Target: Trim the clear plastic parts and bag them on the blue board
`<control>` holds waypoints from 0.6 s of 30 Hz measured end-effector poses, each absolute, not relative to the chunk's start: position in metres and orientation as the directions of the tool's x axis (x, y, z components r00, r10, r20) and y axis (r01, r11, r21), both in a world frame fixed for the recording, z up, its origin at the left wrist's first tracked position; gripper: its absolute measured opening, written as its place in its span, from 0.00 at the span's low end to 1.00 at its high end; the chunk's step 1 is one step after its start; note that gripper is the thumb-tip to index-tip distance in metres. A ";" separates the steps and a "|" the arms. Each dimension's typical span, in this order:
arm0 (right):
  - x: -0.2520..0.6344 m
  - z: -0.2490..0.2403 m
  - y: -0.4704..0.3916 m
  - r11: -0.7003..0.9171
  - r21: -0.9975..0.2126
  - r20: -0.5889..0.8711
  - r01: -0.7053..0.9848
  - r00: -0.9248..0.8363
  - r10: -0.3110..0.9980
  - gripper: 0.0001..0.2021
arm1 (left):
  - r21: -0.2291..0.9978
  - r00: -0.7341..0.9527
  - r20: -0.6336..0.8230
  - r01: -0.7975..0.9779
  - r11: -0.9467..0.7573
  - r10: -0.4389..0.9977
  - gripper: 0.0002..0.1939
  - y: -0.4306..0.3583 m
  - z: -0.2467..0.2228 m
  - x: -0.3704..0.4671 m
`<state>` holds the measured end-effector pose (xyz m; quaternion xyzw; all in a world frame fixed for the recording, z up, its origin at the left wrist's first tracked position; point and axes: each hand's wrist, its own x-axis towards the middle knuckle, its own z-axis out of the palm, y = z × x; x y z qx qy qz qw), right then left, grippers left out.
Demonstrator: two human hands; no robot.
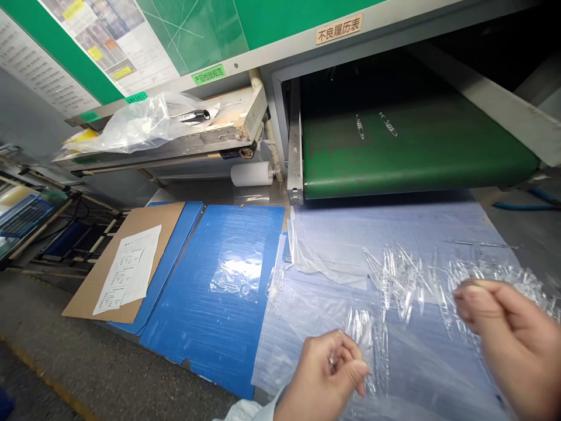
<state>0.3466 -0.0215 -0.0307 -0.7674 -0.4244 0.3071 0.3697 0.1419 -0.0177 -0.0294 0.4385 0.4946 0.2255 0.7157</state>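
Observation:
My left hand [331,371] is curled closed over the bluish plastic sheet [421,351], beside a small stack of clear plastic pieces [362,330]. Something clear shows between its fingers, too small to name. At the right, my right hand [504,327] is pinched closed and slightly blurred, in front of a heap of clear thin plastic pieces [477,272]; whatever it holds, if anything, cannot be made out. More clear pieces [397,278] lie spread on the sheet between and beyond the hands.
Two clear pieces [388,124] lie on the green conveyor belt [412,158]. A clear bag [239,272] rests on the blue board [193,327]. Further left are cardboard [164,225] and papers [131,269]. A shelf [228,126] holds a plastic bag [140,126] and a black-handled tool [199,116].

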 end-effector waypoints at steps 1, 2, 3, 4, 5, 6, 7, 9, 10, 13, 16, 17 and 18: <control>0.347 -0.033 -0.020 -0.370 -0.825 -0.198 0.428 0.394 0.898 0.12 | 0.853 0.405 -0.503 0.088 0.515 0.764 0.06 -0.018 -0.031 0.142; 0.344 -0.037 -0.020 -0.357 -0.827 -0.233 0.435 0.314 0.921 0.13 | 0.855 0.408 -0.493 0.063 0.515 0.768 0.06 -0.017 -0.033 0.142; 0.339 -0.041 -0.020 -0.351 -0.828 -0.274 0.438 0.230 0.934 0.15 | 0.854 0.417 -0.487 0.040 0.519 0.768 0.06 -0.016 -0.034 0.143; 0.332 -0.046 -0.020 -0.328 -0.844 -0.307 0.424 0.120 0.944 0.15 | 0.849 0.431 -0.484 0.021 0.528 0.761 0.07 -0.014 -0.034 0.143; 0.324 -0.050 -0.021 -0.305 -0.861 -0.321 0.407 0.029 0.946 0.15 | 0.843 0.448 -0.483 0.005 0.538 0.752 0.08 -0.013 -0.035 0.144; 0.317 -0.053 -0.021 -0.292 -0.873 -0.329 0.391 -0.028 0.944 0.14 | 0.838 0.463 -0.479 -0.012 0.546 0.746 0.09 -0.013 -0.035 0.145; 0.311 -0.055 -0.020 -0.289 -0.879 -0.332 0.379 -0.054 0.942 0.13 | 0.833 0.472 -0.477 -0.026 0.552 0.741 0.09 -0.012 -0.035 0.146; 0.306 -0.054 -0.018 -0.291 -0.884 -0.329 0.365 -0.046 0.943 0.12 | 0.826 0.486 -0.476 -0.040 0.563 0.733 0.11 -0.013 -0.038 0.147; 0.306 -0.053 -0.016 -0.294 -0.885 -0.330 0.362 -0.038 0.943 0.13 | 0.821 0.492 -0.478 -0.044 0.569 0.727 0.11 -0.013 -0.040 0.148; 0.317 -0.057 -0.011 -0.310 -0.882 -0.347 0.354 -0.043 0.937 0.15 | 0.817 0.490 -0.487 -0.037 0.576 0.723 0.14 -0.014 -0.052 0.150; 0.332 -0.078 -0.014 -0.382 -0.841 -0.408 0.384 0.015 0.913 0.16 | 0.781 0.391 -0.536 -0.106 0.615 0.748 0.21 -0.011 -0.067 0.150; 0.337 -0.088 -0.016 -0.417 -0.816 -0.435 0.401 0.050 0.899 0.16 | 0.737 0.366 -0.568 -0.173 0.654 0.737 0.23 -0.010 -0.072 0.149; 0.341 -0.098 -0.019 -0.451 -0.789 -0.462 0.416 0.081 0.883 0.17 | 0.673 0.359 -0.602 -0.254 0.695 0.714 0.24 -0.008 -0.075 0.149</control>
